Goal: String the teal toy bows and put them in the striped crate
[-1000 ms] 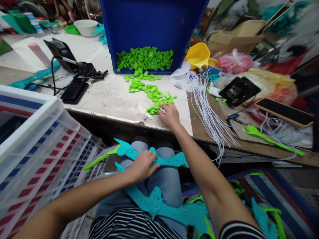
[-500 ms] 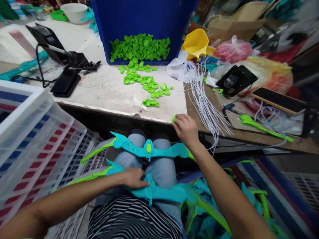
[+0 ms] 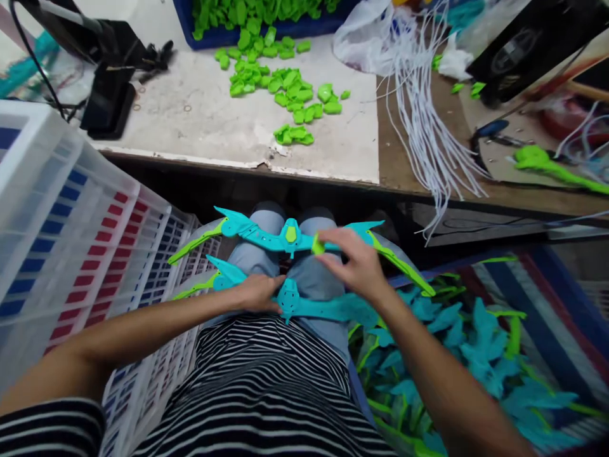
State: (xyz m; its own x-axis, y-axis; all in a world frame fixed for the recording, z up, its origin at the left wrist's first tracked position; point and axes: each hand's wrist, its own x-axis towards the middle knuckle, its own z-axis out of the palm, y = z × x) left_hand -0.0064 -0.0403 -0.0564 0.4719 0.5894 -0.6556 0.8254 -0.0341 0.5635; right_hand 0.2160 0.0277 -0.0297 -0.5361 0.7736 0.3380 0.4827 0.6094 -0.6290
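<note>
Two turquoise toy bows with lime-green limbs lie across the lap. The far toy bow (image 3: 264,240) has a green hexagonal piece set in its centre; the centre of the near toy bow (image 3: 321,308) shows bare turquoise. My left hand (image 3: 257,293) is closed on the near bow, just left of its centre. Between thumb and fingertips of my right hand (image 3: 356,261) is a small green plastic piece (image 3: 317,244), held above the lap in front of the far bow's right half.
Loose green pieces (image 3: 290,86) are scattered on the table (image 3: 200,136) before a blue bin (image 3: 271,28). White cords (image 3: 423,120) hang over its edge. A white plastic crate (image 3: 95,209) stands left; a container of turquoise and green parts (image 3: 480,343) lies right.
My right hand has come back from the table edge to above the lap, carrying the green piece. My left hand stays on the near bow. The view has tilted down.
</note>
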